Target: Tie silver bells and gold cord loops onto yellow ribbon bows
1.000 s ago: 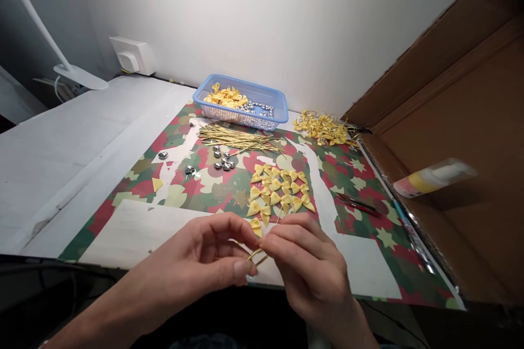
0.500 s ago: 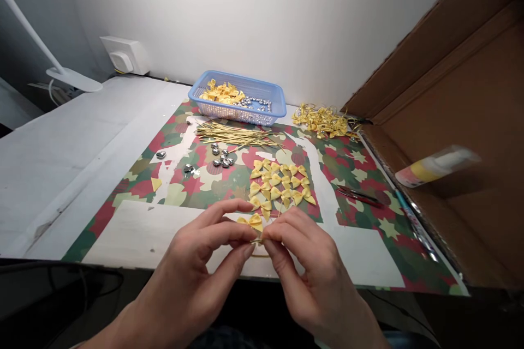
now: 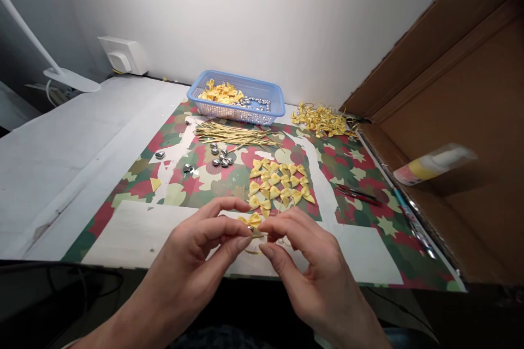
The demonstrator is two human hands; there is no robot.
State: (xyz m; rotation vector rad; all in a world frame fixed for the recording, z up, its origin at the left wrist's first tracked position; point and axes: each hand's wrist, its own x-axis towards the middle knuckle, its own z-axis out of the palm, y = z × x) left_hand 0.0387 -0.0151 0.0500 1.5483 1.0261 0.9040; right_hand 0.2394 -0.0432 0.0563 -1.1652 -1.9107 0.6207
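My left hand [image 3: 196, 251] and my right hand [image 3: 305, 262] meet fingertip to fingertip at the table's near edge. Between them they pinch a small yellow ribbon bow [image 3: 251, 221] with a thin gold twist tie [image 3: 256, 251] looped under it. Just beyond the fingers lies a cluster of several finished yellow bows [image 3: 278, 181] on the camouflage-patterned mat [image 3: 360, 174]. Farther back lie a bundle of gold twist ties [image 3: 235, 135] and several small silver hearts [image 3: 221, 157].
A blue plastic basket [image 3: 278, 103] with yellow bows and silver pieces stands at the back. A pile of gold-tied bows [image 3: 323, 120] lies to its right. Red-handled pliers [image 3: 358, 195] lie at right. A cardboard box [image 3: 470, 120] holds a glue bottle [image 3: 432, 163]. A wall socket [image 3: 123, 55] sits at back left.
The straight gold tie held out between my fingers a second ago is now bent into a loop under the bow. Both hands have drawn closer together and the view has shifted slightly.
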